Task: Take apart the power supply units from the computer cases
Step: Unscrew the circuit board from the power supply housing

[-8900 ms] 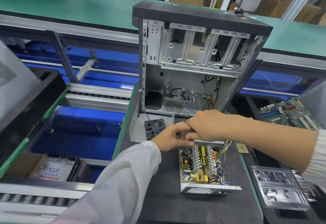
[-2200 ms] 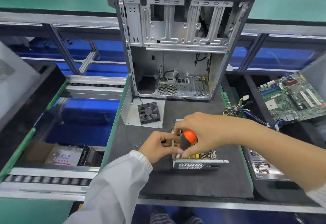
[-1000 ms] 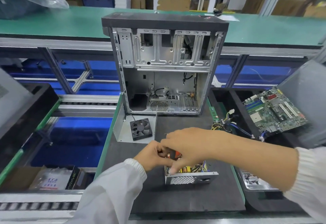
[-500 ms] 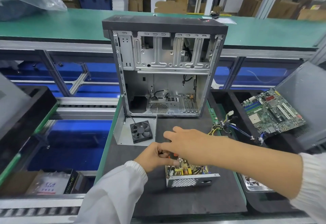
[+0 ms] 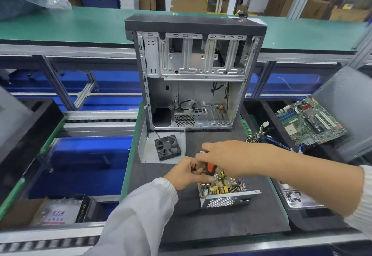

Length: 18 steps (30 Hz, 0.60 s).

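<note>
The opened power supply unit (image 5: 223, 194) lies on the black mat, its circuit board exposed and its perforated metal wall facing me. Both hands work over its far left corner. My right hand (image 5: 229, 158) covers the orange screwdriver (image 5: 210, 167) and grips its handle from above, with the index finger stretched out to the left. My left hand (image 5: 188, 173) has its fingers curled round the screwdriver's lower black part. The tip is hidden. The empty computer case (image 5: 193, 70) stands upright behind, open side toward me.
A black fan (image 5: 167, 147) lies on a loose metal plate (image 5: 145, 151) left of the hands. A cable bundle (image 5: 259, 135) and a green motherboard (image 5: 308, 120) rest in black trays on the right. A clear plastic tray (image 5: 298, 197) sits at near right. Conveyor rails run on the left.
Both hands have stayed over the unit's far left corner with the screwdriver. My right index finger has lifted and straightened. The orange handle sits lower under my palm than 2 seconds ago.
</note>
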Available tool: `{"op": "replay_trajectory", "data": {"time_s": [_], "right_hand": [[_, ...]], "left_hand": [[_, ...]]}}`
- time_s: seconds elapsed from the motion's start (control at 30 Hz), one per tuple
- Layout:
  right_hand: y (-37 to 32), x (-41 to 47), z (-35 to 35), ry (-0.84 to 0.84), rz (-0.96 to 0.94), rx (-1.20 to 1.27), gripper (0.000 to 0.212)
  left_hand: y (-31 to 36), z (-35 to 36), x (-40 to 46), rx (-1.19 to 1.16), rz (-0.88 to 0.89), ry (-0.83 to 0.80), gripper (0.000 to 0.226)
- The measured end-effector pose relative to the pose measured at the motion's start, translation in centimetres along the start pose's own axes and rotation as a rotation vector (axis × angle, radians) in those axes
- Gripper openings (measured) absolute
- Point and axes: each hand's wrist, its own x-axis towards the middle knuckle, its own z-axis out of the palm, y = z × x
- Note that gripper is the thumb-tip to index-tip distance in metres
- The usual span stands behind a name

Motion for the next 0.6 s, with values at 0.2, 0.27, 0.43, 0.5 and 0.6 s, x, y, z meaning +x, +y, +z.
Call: {"op": "replay_trajectory", "data": {"time_s": [0.2, 0.27, 0.43, 0.5, 0.6], "right_hand": [[0.1, 0.2, 0.0, 0.070, 0.218, 0.120, 0.054], [-0.2, 0.4, 0.2, 0.135, 0.311, 0.033, 0.060], [-0.5, 0.3, 0.5, 0.039, 0.197, 0.080, 0.029], [-0.5, -0.1, 0.5, -0.004, 0.131, 0.077, 0.031], [-0.3, -0.5, 0.6, 0.006, 0.080, 0.085, 0.046]], "left_hand": [[-0.1, 0.2, 0.6, 0.027, 0.028, -0.005, 0.031], [0.3, 0.3, 0.5, -0.009, 0.076, -0.014, 0.022], [0.3, 0.3, 0.3, -0.002, 0.064, -0.017, 0.029], [0.2, 0.3, 0.4, 0.003, 0.051, -0.022, 0.045], [0.6, 0.5, 0.3, -0.013, 0.079, -0.030, 0.031]]}}
